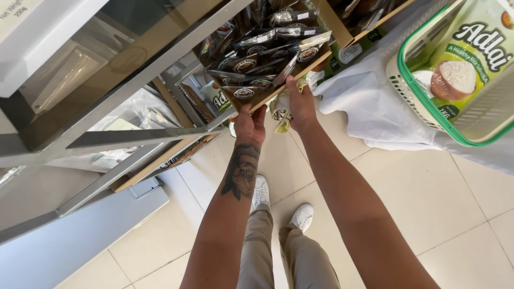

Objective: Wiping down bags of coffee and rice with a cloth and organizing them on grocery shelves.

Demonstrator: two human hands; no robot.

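A wooden shelf tray holds several dark foil pouches with round labels, standing in rows. My left hand grips the tray's front edge at its lower corner, fingers curled under it. My right hand is at the same edge further right, closed around a crumpled yellowish cloth that hangs below the wood. Both forearms reach up from the bottom of the view; the left one bears a dark tattoo.
A grey metal shelf frame with glass panels fills the left. A green-rimmed white basket with a green and white bag sits at the upper right above a white cloth. Beige floor tiles and my white shoes lie below.
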